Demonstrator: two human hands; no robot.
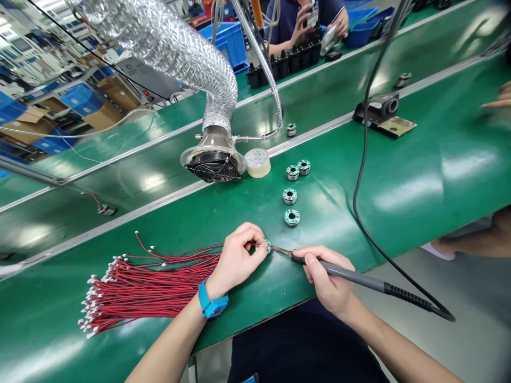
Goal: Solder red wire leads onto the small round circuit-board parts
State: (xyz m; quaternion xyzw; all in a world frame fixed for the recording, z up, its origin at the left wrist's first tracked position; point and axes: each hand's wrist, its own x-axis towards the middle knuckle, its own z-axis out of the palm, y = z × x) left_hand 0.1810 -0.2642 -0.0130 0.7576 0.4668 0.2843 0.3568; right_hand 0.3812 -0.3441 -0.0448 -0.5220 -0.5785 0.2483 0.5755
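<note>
My left hand (238, 260), a blue band round its wrist, is closed in a pinch on a red wire at a small round part with a green circuit board (268, 246). The fingers cover much of that part. My right hand (330, 277) grips a soldering iron (351, 275) like a pen, and its tip meets or nearly meets the board. Under and left of my left wrist lies a bundle of red wires (151, 287) with white connectors. Several more round motor-like parts (292, 217) with green boards stand beyond my hands.
A fume extractor fan (215, 169) hangs from a foil duct (191, 58), beside a tape roll (258, 163). A soldering iron stand (385, 114) is at the right, with a black cable (361, 175) looping nearby. Another person's hands (301, 24) work across the line; a blurred hand (501, 98) shows at right.
</note>
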